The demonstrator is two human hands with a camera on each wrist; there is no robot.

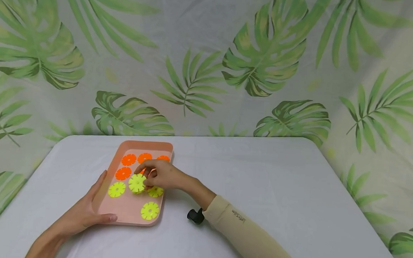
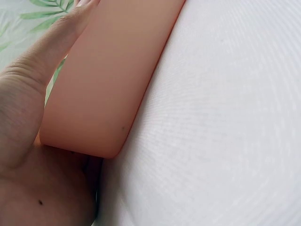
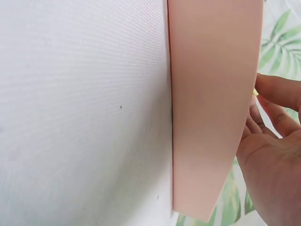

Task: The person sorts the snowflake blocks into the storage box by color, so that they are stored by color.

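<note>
A pink tray (image 1: 124,218) lies on the white table, with flat notched discs in two colours in it. My right hand (image 1: 162,174) reaches over the tray's right side and pinches a yellow notched disc (image 1: 137,184) between thumb and fingers. Another yellow disc (image 1: 117,189) lies to its left, and one more yellow disc (image 1: 150,211) is nearer the front right corner. My left hand (image 1: 79,214) rests against the tray's front left corner, its thumb along the front rim and straight fingers along the left side. In the left wrist view, the tray's outer wall (image 2: 108,75) lies beside the thumb.
Several orange discs (image 1: 129,159) lie in the back part of the tray. A small black object (image 1: 195,216) shows by my right sleeve on the white tablecloth (image 1: 259,186). Behind the table hangs a leaf-patterned cloth (image 1: 197,35).
</note>
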